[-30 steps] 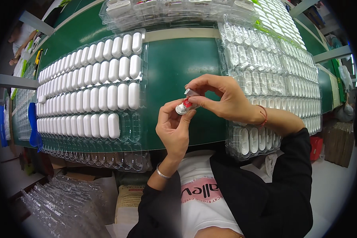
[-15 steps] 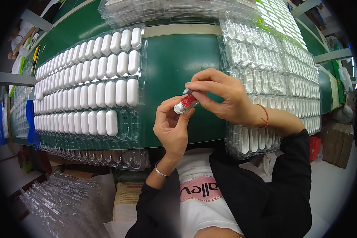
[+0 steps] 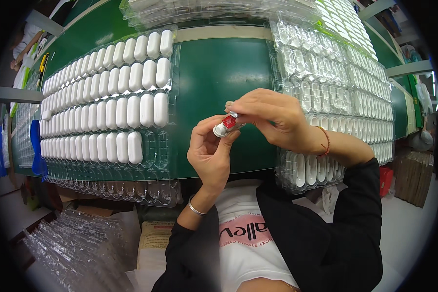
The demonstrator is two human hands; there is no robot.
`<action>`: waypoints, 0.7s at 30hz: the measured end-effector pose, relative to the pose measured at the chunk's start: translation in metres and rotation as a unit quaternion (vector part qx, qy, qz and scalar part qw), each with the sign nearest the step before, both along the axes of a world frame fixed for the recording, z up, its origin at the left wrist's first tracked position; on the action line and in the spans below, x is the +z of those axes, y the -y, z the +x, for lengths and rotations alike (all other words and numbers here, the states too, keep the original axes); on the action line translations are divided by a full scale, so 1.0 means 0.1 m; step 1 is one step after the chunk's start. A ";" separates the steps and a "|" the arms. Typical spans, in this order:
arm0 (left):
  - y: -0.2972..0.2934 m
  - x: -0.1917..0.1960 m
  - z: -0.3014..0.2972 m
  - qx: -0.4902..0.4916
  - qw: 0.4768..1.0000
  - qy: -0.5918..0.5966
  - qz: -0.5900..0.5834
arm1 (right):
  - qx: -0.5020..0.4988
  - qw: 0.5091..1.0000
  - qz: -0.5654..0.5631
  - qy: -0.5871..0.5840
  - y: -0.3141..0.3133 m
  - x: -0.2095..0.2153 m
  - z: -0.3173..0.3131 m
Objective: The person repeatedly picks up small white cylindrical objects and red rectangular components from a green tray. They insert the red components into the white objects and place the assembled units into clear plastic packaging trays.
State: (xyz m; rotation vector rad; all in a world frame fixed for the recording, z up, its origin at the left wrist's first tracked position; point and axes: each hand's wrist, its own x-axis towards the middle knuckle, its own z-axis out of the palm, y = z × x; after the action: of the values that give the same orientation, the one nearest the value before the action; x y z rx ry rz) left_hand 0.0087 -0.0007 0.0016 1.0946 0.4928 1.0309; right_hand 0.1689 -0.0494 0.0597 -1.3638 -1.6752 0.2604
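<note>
Above the table's near edge, my left hand point(image 3: 210, 158) is closed round a small white part point(image 3: 221, 130) with a rounded end, held between thumb and fingers. A bright red face point(image 3: 229, 121) shows on this part. My right hand point(image 3: 282, 119) pinches at the far end of the red face, where a small shiny silvery bit point(image 3: 234, 115) shows at the fingertips. Fingers hide the rest of the part, and its exact kind is unclear. To the left, rows of white oblong cases point(image 3: 134, 147) fill a clear plastic tray point(image 3: 159, 148); a few near-row pockets hold no case.
Clear trays point(image 3: 326, 97) with white shells in their pockets lie under and beyond my right forearm. Stacked clear trays point(image 3: 214, 13) stand at the back of the green table point(image 3: 219, 63). A blue strip point(image 3: 35, 146) hangs at left. Another person's arm point(image 3: 26, 48) shows far left.
The right fingertips have shifted slightly against the held part. A grey piece between them has given way to a silvery bit, and the red face now shows at a different angle.
</note>
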 end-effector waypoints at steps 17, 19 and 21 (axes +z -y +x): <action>-0.01 -0.02 0.00 0.004 1.000 0.014 -0.001 | 0.020 0.997 -0.028 -0.067 0.01 0.01 -0.03; -0.01 -0.03 0.00 0.003 1.000 0.018 0.000 | 0.020 0.997 -0.023 -0.064 0.01 0.00 -0.03; -0.01 -0.03 0.00 0.003 1.000 0.022 0.003 | 0.021 0.997 -0.029 -0.064 0.01 0.01 -0.03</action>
State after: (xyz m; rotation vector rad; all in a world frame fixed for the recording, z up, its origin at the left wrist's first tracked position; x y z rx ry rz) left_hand 0.0088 0.0007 -0.0014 1.0752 0.4579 1.0599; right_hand 0.1659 -0.0502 0.0606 -1.3263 -1.6014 0.4144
